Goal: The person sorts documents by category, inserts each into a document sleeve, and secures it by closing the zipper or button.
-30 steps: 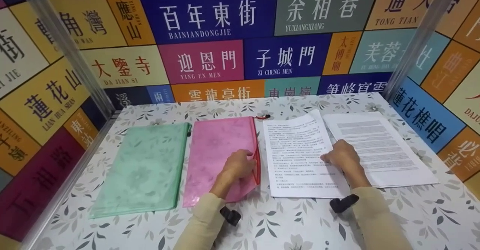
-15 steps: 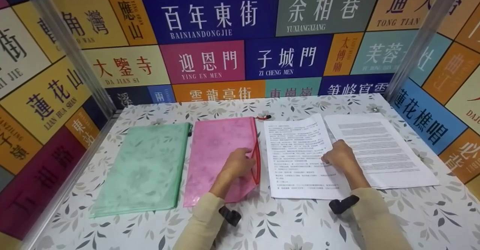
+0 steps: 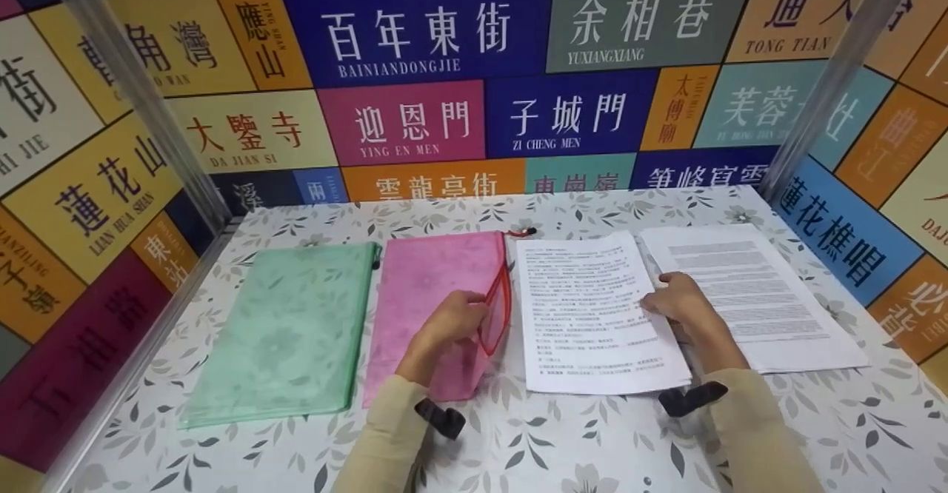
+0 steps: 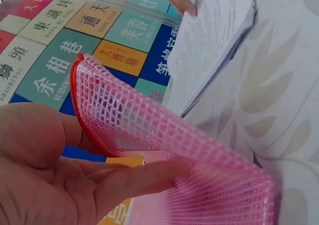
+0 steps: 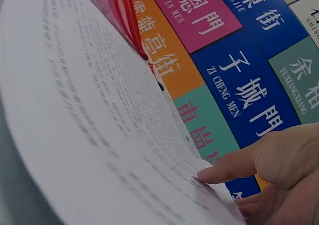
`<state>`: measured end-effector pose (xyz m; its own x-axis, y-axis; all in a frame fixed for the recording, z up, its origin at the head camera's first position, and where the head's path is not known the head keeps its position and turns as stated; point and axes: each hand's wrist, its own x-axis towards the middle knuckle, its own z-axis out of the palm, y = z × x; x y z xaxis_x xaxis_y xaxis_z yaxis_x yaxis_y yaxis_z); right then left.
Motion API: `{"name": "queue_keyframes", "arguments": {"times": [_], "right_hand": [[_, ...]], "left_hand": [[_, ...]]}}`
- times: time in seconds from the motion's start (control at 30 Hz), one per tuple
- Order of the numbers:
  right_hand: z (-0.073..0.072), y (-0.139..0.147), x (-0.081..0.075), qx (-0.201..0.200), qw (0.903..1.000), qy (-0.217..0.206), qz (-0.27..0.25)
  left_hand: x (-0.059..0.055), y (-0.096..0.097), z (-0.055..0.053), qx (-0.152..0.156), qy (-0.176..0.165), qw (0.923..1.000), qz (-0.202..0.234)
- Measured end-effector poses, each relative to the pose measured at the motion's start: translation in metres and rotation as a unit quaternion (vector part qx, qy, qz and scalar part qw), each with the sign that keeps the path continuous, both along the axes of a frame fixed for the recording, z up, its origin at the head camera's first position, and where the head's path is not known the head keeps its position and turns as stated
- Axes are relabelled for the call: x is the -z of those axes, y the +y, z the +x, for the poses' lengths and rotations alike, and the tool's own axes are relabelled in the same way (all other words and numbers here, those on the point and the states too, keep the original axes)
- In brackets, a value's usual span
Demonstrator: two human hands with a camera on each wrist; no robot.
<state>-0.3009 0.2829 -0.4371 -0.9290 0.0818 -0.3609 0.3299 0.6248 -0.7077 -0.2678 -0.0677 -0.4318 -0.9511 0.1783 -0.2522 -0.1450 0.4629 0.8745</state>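
Observation:
A pink mesh zipper pouch (image 3: 422, 278) lies left of the middle of the table, its red zipper (image 3: 506, 308) side facing right. My left hand (image 3: 453, 317) grips it at that side and spreads the mouth; the left wrist view shows the mesh (image 4: 214, 155) bowed up beside the fingers. To the right is a stack of printed sheets (image 3: 581, 308). My right hand (image 3: 683, 304) pinches its right edge, thumb on the printed face and the other fingers underneath. Seen from the right wrist, the sheets (image 5: 89, 125) bend in a curve.
A green zipper pouch (image 3: 281, 330) lies flat at the far left. Another stack of printed sheets (image 3: 763, 293) lies on the right, partly behind my right hand. Panels with street names (image 3: 415, 27) stand behind the floral-patterned tabletop (image 3: 578, 441).
My left hand has drawn the pouch's zipper edge leftward, and its mouth gapes wider. The right hand's sheets have shifted slightly left, with their right edge raised.

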Motion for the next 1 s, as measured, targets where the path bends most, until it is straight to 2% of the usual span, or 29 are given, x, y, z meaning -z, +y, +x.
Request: {"name": "queue_keyframes", "arguments": {"times": [0.1, 0.27, 0.4, 0.57, 0.7, 0.8, 1.0], "right_hand": [[0.000, 0.005, -0.002, -0.017, 0.9991, -0.016, -0.034], [0.000, 0.011, -0.005, -0.045, 0.9954, -0.031, -0.079], [0.001, 0.015, -0.006, -0.060, 0.9917, -0.036, -0.108], [0.003, 0.019, -0.005, -0.072, 0.9840, -0.034, -0.159], [0.003, 0.021, -0.004, -0.075, 0.9780, -0.026, -0.193], [0.002, 0.022, -0.004, -0.073, 0.9767, -0.023, -0.200], [0.003, 0.021, -0.003, -0.072, 0.9752, -0.020, -0.208]], "left_hand": [[-0.001, -0.005, -0.003, 0.001, -0.007, 0.9999, 0.013], [-0.002, -0.008, -0.008, -0.032, -0.031, 0.9989, 0.010], [0.001, -0.009, -0.011, -0.050, -0.033, 0.9977, 0.031], [0.006, -0.010, -0.013, -0.050, -0.020, 0.9969, 0.057], [0.009, -0.010, -0.012, -0.045, -0.019, 0.9972, 0.056], [0.010, -0.010, -0.013, -0.049, -0.027, 0.9978, 0.035], [0.012, -0.013, -0.015, -0.076, -0.062, 0.9944, 0.040]]}}
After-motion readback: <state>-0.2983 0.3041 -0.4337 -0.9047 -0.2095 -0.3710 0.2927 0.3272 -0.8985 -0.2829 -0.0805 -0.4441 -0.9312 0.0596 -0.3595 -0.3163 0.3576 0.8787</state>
